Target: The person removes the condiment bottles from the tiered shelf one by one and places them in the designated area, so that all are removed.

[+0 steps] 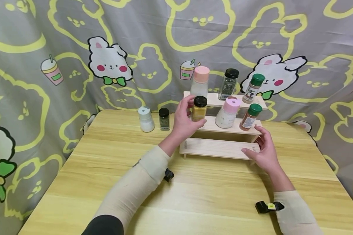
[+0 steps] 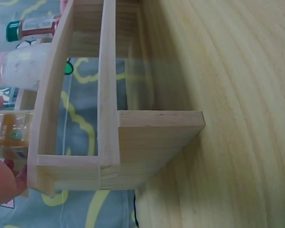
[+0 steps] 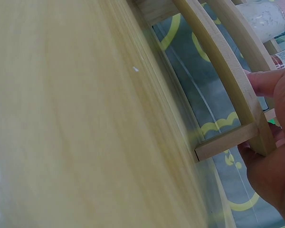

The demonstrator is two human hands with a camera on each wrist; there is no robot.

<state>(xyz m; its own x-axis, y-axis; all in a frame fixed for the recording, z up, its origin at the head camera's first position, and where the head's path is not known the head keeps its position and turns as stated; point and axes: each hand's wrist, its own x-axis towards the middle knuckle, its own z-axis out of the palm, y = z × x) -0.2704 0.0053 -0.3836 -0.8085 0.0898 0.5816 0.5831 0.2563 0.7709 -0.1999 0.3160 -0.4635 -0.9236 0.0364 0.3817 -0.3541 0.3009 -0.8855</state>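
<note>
My left hand (image 1: pixel 183 123) holds a spice jar (image 1: pixel 199 113) of yellow powder with a black lid, at the left end of the middle tier of a wooden rack (image 1: pixel 217 148). In the left wrist view, the jar's base (image 2: pixel 14 129) is right at the shelf edge, with fingertips on both sides. My right hand (image 1: pixel 266 151) grips the rack's right end, its thumb on the bottom tier and its fingers up by the middle one. Beside the jar on the middle tier stand a pink-capped shaker (image 1: pixel 226 116) and a green-capped red spice bottle (image 1: pixel 249 119).
The top tier bears a pink-capped shaker (image 1: pixel 200 81), a black-lidded jar (image 1: pixel 228 85) and a green-capped bottle (image 1: pixel 252 91). Left of the rack, a white shaker (image 1: pixel 147 122) and a black-lidded jar (image 1: pixel 164 121) stand on the table (image 1: pixel 194 202). A patterned curtain (image 1: pixel 153 29) hangs behind.
</note>
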